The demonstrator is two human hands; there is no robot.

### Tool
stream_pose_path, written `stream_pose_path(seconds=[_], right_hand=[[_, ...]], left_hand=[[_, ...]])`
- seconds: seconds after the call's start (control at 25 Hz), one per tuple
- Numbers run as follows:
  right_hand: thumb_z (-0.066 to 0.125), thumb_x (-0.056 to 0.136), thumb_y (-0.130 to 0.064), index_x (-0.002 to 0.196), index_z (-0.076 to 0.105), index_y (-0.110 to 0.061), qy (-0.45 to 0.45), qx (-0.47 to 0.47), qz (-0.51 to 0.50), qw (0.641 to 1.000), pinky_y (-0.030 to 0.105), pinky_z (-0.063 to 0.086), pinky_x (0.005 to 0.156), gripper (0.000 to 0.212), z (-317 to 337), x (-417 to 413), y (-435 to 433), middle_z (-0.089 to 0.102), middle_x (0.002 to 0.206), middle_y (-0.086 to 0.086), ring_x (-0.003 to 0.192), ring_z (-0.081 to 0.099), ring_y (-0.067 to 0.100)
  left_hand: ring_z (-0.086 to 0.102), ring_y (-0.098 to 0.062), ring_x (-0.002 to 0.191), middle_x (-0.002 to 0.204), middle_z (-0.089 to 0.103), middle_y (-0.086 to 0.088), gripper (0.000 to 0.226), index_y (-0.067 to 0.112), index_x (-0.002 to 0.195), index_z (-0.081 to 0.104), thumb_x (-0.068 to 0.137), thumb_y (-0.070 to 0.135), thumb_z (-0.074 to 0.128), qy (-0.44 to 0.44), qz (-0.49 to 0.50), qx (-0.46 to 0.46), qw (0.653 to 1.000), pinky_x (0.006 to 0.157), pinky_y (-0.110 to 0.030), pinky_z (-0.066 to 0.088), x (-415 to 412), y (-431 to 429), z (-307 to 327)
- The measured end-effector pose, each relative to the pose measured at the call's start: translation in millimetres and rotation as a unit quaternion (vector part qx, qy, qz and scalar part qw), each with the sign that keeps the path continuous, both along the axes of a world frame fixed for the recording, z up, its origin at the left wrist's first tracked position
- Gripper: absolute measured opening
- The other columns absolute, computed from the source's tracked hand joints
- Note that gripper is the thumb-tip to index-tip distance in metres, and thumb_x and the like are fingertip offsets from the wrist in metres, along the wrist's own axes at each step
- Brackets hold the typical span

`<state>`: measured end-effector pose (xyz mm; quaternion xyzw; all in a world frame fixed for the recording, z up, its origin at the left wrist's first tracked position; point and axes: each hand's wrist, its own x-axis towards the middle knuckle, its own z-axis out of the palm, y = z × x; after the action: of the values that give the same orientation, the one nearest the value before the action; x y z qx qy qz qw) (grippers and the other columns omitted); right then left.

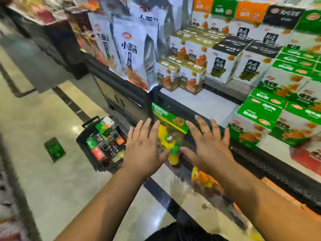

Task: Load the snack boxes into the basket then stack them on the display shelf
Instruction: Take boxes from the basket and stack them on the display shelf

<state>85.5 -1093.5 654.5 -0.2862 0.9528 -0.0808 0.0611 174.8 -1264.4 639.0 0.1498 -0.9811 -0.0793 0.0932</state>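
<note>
Head view. The basket (81, 139) stands on the floor, filled with snack boxes (104, 141) lying packed at mixed angles, one green-topped box tilted at the far end. The display shelf (205, 105) rises just right of the basket and beyond it, with a bare stretch of deck between rows of stacked boxes.

The left hand (144, 145) and the right hand (208, 143) are both released, fingers straight and spread, holding nothing. They hover just right of the basket, either side of a toy packet (169, 134) hanging on the shelf front. Contact with the packet cannot be confirmed.

Assessment: the boxes appear to be printed card, probably light and stiff, with glossy faces that may slip and corners that may crush. Take each across two opposite side walls, not by the top flap.

Obstructions: the toy packet and an orange packet (203, 176) hang right of the basket, in the lifting path. Olive boxes (180, 75) and green boxes (271, 119) flank the bare deck. A green object (54, 149), too blurred to identify, lies on the floor left of the basket.
</note>
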Motion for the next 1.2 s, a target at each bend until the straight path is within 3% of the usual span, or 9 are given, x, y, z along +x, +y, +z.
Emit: stream_pose_path(seconds=[0.24,0.52,0.76,0.96,1.2], right_hand=[[0.045,0.089,-0.066,0.152,0.006,-0.042,-0.006,-0.008,0.091,0.996,0.062,0.001,0.115,0.077,-26.8,58.3,-123.5,-0.004,0.163,-0.009,0.15,-0.008,0.028],[0.046,0.089,-0.067,0.153,0.005,-0.041,-0.046,0.035,0.162,0.985,0.057,0.007,0.116,0.08,-56.2,73.7,-223.4,-0.002,0.164,-0.007,0.15,-0.002,0.028],[0.048,0.088,-0.067,0.152,0.004,-0.039,-0.086,0.051,0.196,0.976,0.056,0.01,0.117,0.083,-96.9,36.1,-325.4,0.003,0.163,-0.005,0.15,0.003,0.026],[0.05,0.089,-0.064,0.153,0.003,-0.036,-0.169,0.073,0.208,0.961,0.053,0.01,0.119,0.085,-112.7,-26.9,-418.0,0.001,0.163,-0.006,0.15,0.003,0.025],[0.052,0.087,-0.065,0.154,0.006,-0.034,-0.181,0.105,0.24,0.948,0.052,0.014,0.118,0.086,-119.5,-82.7,-513.9,0.008,0.163,-0.001,0.149,0.01,0.026]], left_hand=[[0.002,-0.025,0.151,0.164,0.007,-0.004,0.092,0.026,0.156,0.006,0.087,0.062,0.054,-0.023,0.116,0.013,0.993,0.121,-0.04,-0.005,99.5,-105.5,-16.3],[0.006,-0.027,0.151,0.164,0.011,-0.005,0.091,0.024,0.156,0.011,0.086,0.06,0.057,-0.039,0.208,0.053,0.976,0.122,-0.043,0.005,149.6,-186.8,-49.8],[0.008,-0.029,0.151,0.163,0.014,-0.006,0.09,0.023,0.157,0.011,0.087,0.059,0.056,-0.074,0.244,0.067,0.965,0.122,-0.043,0.005,132.6,-272.3,-79.6],[0.007,-0.027,0.151,0.164,0.013,-0.005,0.09,0.024,0.157,0.009,0.088,0.058,0.056,-0.103,0.252,0.068,0.96,0.121,-0.039,0.001,88.9,-355.1,-86.0],[0.005,-0.026,0.151,0.164,0.008,-0.005,0.089,0.025,0.157,0.003,0.09,0.058,0.052,-0.132,0.254,0.087,0.954,0.121,-0.038,0.0,42.9,-440.8,-91.9]])
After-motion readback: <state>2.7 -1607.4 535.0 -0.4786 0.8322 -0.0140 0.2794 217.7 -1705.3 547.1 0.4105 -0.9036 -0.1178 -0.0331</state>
